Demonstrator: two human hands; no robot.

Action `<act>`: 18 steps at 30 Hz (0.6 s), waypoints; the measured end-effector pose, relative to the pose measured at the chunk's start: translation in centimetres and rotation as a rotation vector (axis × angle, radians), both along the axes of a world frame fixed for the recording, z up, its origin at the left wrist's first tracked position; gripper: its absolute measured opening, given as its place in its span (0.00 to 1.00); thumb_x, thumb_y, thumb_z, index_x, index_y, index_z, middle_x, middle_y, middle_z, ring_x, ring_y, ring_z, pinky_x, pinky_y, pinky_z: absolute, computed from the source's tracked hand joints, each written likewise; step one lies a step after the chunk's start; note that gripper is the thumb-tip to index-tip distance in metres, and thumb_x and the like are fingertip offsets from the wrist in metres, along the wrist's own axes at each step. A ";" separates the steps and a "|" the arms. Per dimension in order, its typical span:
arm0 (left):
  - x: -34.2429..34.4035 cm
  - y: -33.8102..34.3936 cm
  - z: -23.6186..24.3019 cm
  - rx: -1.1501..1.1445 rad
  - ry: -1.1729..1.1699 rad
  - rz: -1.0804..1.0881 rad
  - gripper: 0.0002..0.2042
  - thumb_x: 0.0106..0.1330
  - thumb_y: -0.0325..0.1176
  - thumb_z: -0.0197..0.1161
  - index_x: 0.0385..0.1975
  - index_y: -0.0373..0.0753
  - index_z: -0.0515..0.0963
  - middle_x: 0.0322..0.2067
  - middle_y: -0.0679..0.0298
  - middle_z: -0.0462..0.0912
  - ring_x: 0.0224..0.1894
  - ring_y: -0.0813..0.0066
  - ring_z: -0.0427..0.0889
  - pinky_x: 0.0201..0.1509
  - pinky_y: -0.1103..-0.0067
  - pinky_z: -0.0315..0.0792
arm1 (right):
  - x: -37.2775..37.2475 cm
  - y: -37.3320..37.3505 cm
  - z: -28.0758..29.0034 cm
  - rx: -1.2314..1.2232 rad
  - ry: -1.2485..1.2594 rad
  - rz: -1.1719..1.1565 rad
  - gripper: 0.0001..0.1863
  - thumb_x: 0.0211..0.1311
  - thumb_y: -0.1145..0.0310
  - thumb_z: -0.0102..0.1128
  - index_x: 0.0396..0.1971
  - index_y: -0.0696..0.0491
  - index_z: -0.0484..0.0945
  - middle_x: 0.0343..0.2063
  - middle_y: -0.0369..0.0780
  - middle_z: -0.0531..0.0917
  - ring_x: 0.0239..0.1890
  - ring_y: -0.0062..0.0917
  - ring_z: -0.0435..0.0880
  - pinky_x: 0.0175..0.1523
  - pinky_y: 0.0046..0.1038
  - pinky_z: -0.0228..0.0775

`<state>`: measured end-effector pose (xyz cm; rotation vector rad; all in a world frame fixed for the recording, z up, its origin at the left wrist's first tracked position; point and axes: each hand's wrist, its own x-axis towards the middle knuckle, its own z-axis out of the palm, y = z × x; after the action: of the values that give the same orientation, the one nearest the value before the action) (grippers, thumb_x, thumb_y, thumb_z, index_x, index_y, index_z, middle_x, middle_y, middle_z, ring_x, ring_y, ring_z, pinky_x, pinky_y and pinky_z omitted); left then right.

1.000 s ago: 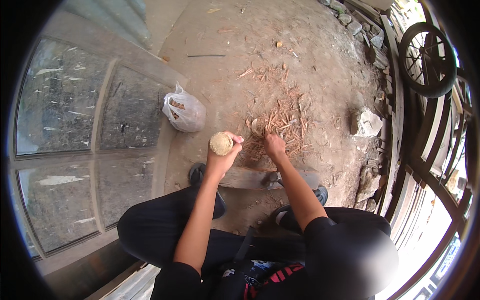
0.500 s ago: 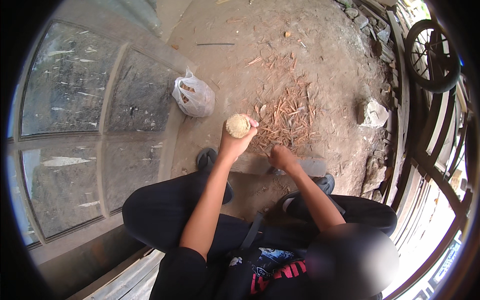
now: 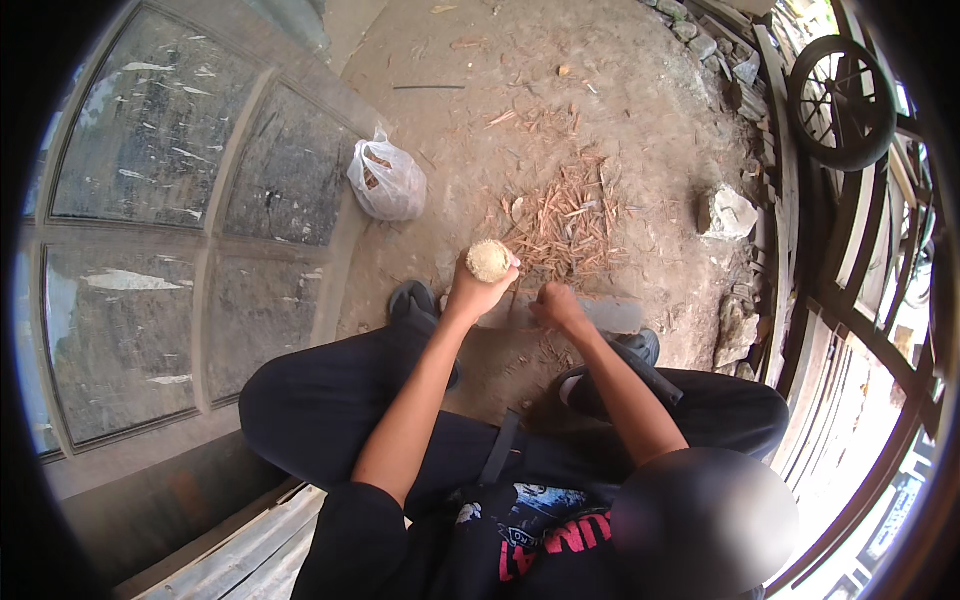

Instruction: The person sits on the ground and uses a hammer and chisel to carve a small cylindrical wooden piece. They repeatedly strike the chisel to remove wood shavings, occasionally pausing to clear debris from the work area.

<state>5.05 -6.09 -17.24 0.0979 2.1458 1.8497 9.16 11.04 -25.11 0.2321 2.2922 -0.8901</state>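
Right hand (image 3: 559,305) has pulled back from the heap of wood chips (image 3: 572,222) on the ground — now it's over the wooden block (image 3: 617,315) between the feet, so I'd say the work has shifted there. Its grip is curled in; can't tell from here if it has hold of anything. Left hand (image 3: 476,297) stays closed round a pale, round-ended piece (image 3: 489,260) — end up, above the block's left end, near the right hand.

Dirt floor (image 3: 640,130) — dusty panes (image 3: 150,130) at left — bright daylight (image 3: 868,410) at right.
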 end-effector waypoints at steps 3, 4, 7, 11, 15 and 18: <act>0.3 0.0 0.5 0.019 0.041 -0.008 0.04 0.52 0.19 0.60 0.25 0.36 0.74 0.31 0.62 0.81 0.38 0.76 0.79 0.44 0.79 0.72 | -0.5 3.8 2.1 0.250 0.261 0.140 0.14 0.52 0.63 0.58 0.25 0.62 0.79 0.24 0.51 0.82 0.27 0.41 0.83 0.36 0.37 0.76; 0.4 0.1 1.0 0.028 0.066 -0.015 0.04 0.52 0.20 0.60 0.25 0.36 0.74 0.31 0.62 0.81 0.38 0.76 0.79 0.44 0.79 0.72 | -0.3 5.2 2.8 0.364 0.392 0.197 0.14 0.53 0.61 0.59 0.24 0.60 0.79 0.22 0.49 0.82 0.26 0.40 0.83 0.35 0.37 0.76; 1.1 0.1 1.8 -0.004 0.098 -0.005 0.04 0.52 0.21 0.61 0.25 0.36 0.74 0.30 0.62 0.81 0.37 0.77 0.80 0.43 0.80 0.72 | 0.7 9.1 7.0 0.409 0.300 0.348 0.18 0.52 0.56 0.60 0.27 0.59 0.79 0.26 0.50 0.82 0.33 0.43 0.82 0.39 0.40 0.74; 1.9 0.5 2.3 -0.018 0.110 -0.001 0.04 0.52 0.22 0.62 0.25 0.36 0.74 0.28 0.63 0.82 0.35 0.77 0.80 0.41 0.80 0.73 | 4.0 12.6 9.6 0.401 0.154 0.354 0.22 0.52 0.51 0.59 0.30 0.59 0.77 0.31 0.51 0.81 0.38 0.44 0.81 0.44 0.42 0.72; 2.6 0.8 1.8 -0.023 0.115 0.002 0.04 0.53 0.23 0.63 0.24 0.36 0.75 0.27 0.64 0.82 0.33 0.78 0.80 0.40 0.79 0.73 | 6.5 13.3 8.2 0.360 0.044 0.282 0.29 0.50 0.44 0.60 0.36 0.59 0.76 0.36 0.52 0.80 0.42 0.45 0.79 0.46 0.42 0.70; 3.0 0.9 1.7 -0.023 0.095 0.017 0.04 0.53 0.24 0.64 0.24 0.36 0.74 0.26 0.64 0.81 0.32 0.78 0.80 0.39 0.80 0.73 | 7.4 12.4 6.0 0.315 0.000 0.300 0.32 0.50 0.42 0.59 0.39 0.60 0.75 0.36 0.54 0.80 0.43 0.47 0.78 0.47 0.41 0.69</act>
<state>8.09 -5.16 -15.56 0.1655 2.2370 1.8649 16.52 23.43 -19.11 0.0204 2.3787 -0.3774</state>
